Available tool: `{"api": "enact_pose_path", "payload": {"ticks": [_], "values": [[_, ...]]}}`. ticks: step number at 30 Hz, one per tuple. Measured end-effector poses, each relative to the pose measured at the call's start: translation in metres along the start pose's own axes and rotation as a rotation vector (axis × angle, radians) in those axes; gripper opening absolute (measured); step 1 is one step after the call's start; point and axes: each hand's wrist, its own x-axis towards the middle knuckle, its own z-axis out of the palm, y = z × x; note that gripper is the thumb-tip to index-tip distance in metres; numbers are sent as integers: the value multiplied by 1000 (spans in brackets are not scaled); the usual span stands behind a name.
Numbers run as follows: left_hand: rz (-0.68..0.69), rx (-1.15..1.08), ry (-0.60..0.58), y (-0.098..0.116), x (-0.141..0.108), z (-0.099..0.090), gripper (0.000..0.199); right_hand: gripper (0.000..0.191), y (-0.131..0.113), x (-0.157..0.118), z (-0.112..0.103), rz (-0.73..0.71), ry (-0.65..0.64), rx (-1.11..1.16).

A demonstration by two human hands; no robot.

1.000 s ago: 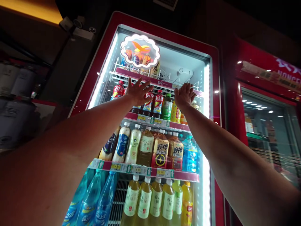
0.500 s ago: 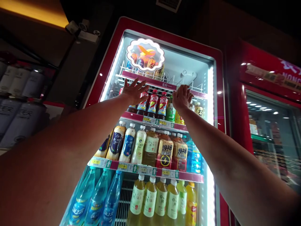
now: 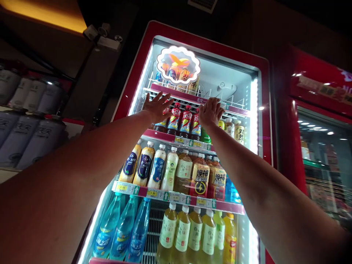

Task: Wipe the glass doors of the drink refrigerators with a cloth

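Note:
Both my arms reach up in front of a lit drinks fridge (image 3: pixel 262 110) with a red frame. My left hand (image 3: pixel 157 108) is open, fingers spread, in front of the left end of the second shelf. Beside it stand red-capped bottles (image 3: pixel 186 121) with red labels. My right hand (image 3: pixel 211 113) is also open, its fingers slightly bent and closer together. It hides part of a green bottle (image 3: pixel 205 136) and the pink shelf edge (image 3: pixel 176 94). Neither hand holds anything. Whether they touch the glass I cannot tell.
Lower shelves carry milk-tea style bottles (image 3: pixel 143 163), blue bottles (image 3: pixel 140 231) and pale green-labelled bottles (image 3: pixel 168 227). A glowing scalloped sign (image 3: pixel 178 65) sits at the top left. Another red fridge (image 3: pixel 298 146) is at right; large grey bottles (image 3: pixel 46 135) line a rack at left.
The view has turned slightly left, so the fridge appears farther right. My hands keep nearly the same place in the picture and now lie over parts of the shelves farther left.

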Motion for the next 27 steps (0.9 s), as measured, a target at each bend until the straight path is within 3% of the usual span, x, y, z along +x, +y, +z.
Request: {"api": "enact_pose_path", "payload": {"ticks": [3,7,9,11,14,16,20,24,27], "values": [[0,17,-4,-3,-4,0,82,75,-18,-3,4,-100,-37,-13],[8,26,1,-7,-9,-2,74,72,-11,-10,-1,-371,-58,19],[20,20,15,-12,-12,-2,73,71,-5,-12,-3,-366,-54,-5],[31,24,28,-18,-15,-2,72,71,-9,-10,-1,-257,-25,-30],[23,45,13,-26,-18,-3,72,74,-34,-3,12,-46,41,-43],[19,46,3,-30,-20,-4,73,76,-56,0,21,-1,57,-45],[28,24,17,-37,-22,-3,72,75,-78,-3,27,-205,24,-41],[34,29,29,-45,-24,-2,72,70,-65,-8,22,-439,27,-4],[45,35,25,-53,-26,-1,72,70,-64,-7,27,-376,61,-20]]}}
